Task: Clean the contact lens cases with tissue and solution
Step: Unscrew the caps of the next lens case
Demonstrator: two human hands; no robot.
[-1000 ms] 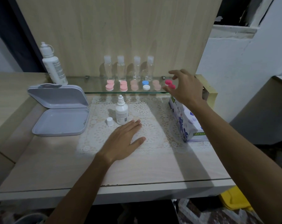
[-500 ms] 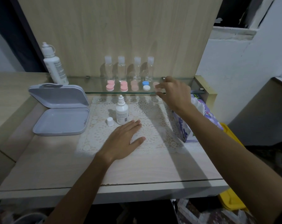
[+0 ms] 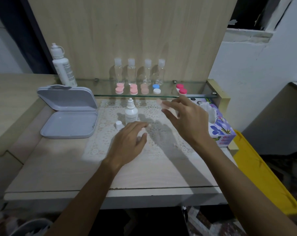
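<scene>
A pale pink lens case (image 3: 163,104) sits pinched in the right hand's (image 3: 187,120) fingertips, above the lace mat (image 3: 161,142). At its 12 o'clock the glass shelf (image 3: 195,92) carries more cases, the red case (image 3: 181,89) nearest. At 9 o'clock stand the small solution bottle (image 3: 131,113) and its loose cap (image 3: 118,125); at 3 o'clock, the tissue box (image 3: 219,126). The left hand (image 3: 129,143) hovers with fingers loosely curled, holding nothing.

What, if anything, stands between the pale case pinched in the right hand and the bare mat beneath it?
Nothing visible. The right hand holds the case over bare mat. The bottle and left hand lie to its left, the tissue box to its right.
</scene>
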